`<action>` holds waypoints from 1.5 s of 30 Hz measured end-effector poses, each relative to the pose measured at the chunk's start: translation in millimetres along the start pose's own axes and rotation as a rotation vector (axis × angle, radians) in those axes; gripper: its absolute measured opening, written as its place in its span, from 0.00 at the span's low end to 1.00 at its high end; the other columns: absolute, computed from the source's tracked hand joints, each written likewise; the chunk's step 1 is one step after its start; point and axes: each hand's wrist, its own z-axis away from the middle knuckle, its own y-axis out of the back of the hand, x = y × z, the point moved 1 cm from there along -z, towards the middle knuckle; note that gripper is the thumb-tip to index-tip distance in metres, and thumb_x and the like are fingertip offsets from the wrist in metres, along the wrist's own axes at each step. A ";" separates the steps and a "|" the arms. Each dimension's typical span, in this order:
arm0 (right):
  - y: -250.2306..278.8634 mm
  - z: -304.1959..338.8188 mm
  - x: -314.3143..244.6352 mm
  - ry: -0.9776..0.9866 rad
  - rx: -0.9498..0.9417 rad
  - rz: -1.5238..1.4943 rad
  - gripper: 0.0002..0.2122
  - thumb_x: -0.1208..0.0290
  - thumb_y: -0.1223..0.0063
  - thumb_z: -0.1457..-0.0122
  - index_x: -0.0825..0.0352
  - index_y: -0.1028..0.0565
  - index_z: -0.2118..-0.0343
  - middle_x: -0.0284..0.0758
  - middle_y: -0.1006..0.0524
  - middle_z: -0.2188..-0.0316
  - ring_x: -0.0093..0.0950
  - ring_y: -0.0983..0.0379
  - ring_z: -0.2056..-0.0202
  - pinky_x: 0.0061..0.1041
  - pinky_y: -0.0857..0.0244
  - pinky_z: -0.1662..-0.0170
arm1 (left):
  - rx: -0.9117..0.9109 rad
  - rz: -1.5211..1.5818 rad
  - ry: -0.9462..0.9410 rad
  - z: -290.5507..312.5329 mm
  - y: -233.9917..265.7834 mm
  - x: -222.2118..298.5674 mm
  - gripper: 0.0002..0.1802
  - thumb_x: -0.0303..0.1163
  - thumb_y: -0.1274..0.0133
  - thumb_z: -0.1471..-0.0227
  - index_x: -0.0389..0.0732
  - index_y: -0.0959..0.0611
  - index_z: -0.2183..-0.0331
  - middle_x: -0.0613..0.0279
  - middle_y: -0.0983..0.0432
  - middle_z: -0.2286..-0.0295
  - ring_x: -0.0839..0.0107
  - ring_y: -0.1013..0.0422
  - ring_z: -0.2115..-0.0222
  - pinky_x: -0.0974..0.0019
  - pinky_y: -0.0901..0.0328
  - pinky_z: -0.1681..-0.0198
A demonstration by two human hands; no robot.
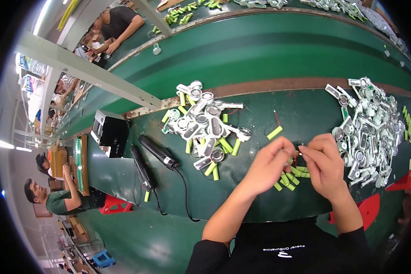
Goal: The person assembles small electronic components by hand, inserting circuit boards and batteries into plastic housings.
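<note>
Above a small heap of green cylindrical batteries point(286, 180), my two hands meet with their fingertips close together. My left hand point(271, 164) is closed in a pinch, and the fingers hide most of what they hold. Facing it, my right hand point(325, 166) pinches a small wire connector point(300, 154), with a bit of red wire showing below. A single green battery point(274, 133) with a red lead lies just beyond my left hand. To the right of my right hand is a large pile of white-and-grey handheld fan parts point(363, 132).
Left of my hands lies another pile of fan parts with batteries point(208, 121). Two black corded tools point(157, 153) and a black box-shaped device point(112, 134) sit farther left. A green conveyor belt point(260, 50) runs beyond the bench. Co-workers point(55, 194) are at the left.
</note>
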 end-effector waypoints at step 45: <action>-18.1 12.6 -15.9 -0.492 -0.405 -0.381 0.04 0.78 0.32 0.47 0.67 0.17 0.68 0.32 0.28 0.81 0.26 0.30 0.79 0.29 0.35 0.71 | 0.269 0.408 -0.134 -9.8 -15.9 -6.1 0.36 0.62 0.71 0.19 0.40 0.21 0.54 0.70 0.28 0.69 0.83 0.34 0.74 0.75 0.43 0.79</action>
